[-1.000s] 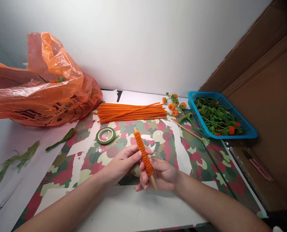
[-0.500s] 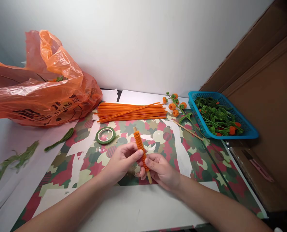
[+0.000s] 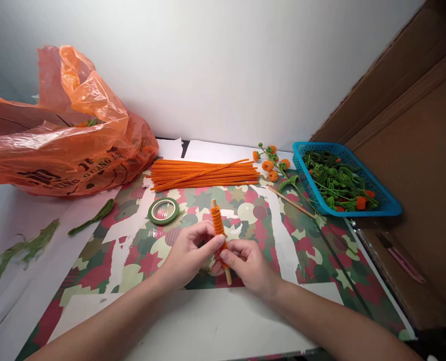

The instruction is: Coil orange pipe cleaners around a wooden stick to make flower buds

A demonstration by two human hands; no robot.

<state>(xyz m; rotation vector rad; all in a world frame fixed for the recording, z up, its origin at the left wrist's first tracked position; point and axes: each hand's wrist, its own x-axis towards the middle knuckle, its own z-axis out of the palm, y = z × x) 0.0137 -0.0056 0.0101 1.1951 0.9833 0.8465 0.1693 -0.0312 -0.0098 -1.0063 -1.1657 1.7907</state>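
Observation:
Orange pipe cleaner (image 3: 218, 220) is coiled tightly around a thin wooden stick (image 3: 228, 277), whose bare ends show above and below the coil. The stick stands nearly upright, leaning slightly left at its top. My left hand (image 3: 193, 250) is closed on the coil's middle, thumb across the front. Lower down, my right hand (image 3: 251, 265) pinches the coil between thumb and fingers. Some fingertips of both hands are hidden behind the stick. Beyond my hands lies a bundle of straight orange pipe cleaners (image 3: 204, 173), with a roll of green tape (image 3: 150, 213) nearer on the left.
An orange plastic bag (image 3: 95, 165) stands at left. Green fuzzy pieces (image 3: 93, 218) lie before it. At right are orange-flowered stems (image 3: 268, 165), another wooden stick (image 3: 292, 203), a blue basket (image 3: 381, 203) of green and orange pieces, and a pink-handled tool (image 3: 407, 263) beside cardboard.
The coiled stick has turned more upright, its top shifting right and its lower end left. My right hand has moved slightly left. Both hands keep hold.

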